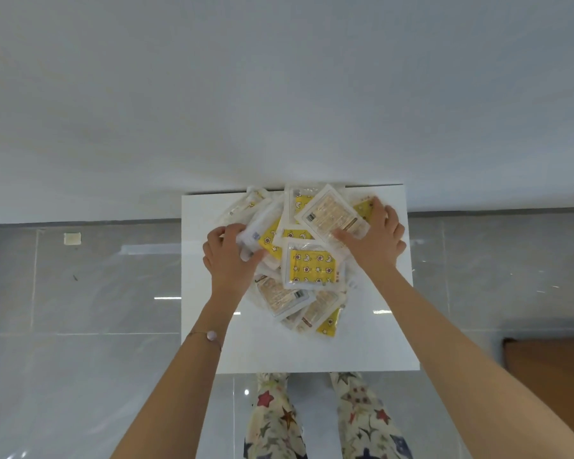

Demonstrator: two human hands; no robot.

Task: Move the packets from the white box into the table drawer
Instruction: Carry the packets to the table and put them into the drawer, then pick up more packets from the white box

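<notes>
I observe the packets (299, 260) lying in a loose, overlapping heap on the far half of the white tabletop (362, 342). One yellow packet (314, 268) with a star and moon print sits face up near the middle of the heap.

The left hand (229, 256) is at the heap's left edge. Its fingers are curled round a white packet (257, 231) and the thumb presses on top.

The right hand (375, 240) lies over the heap's right side with fingers spread across a clear packet (328, 210). I cannot tell whether it grips or merely rests there.

A bracelet (211, 335) sits on the left wrist. Glossy grey floor tiles (96, 309) surround the tabletop.
</notes>
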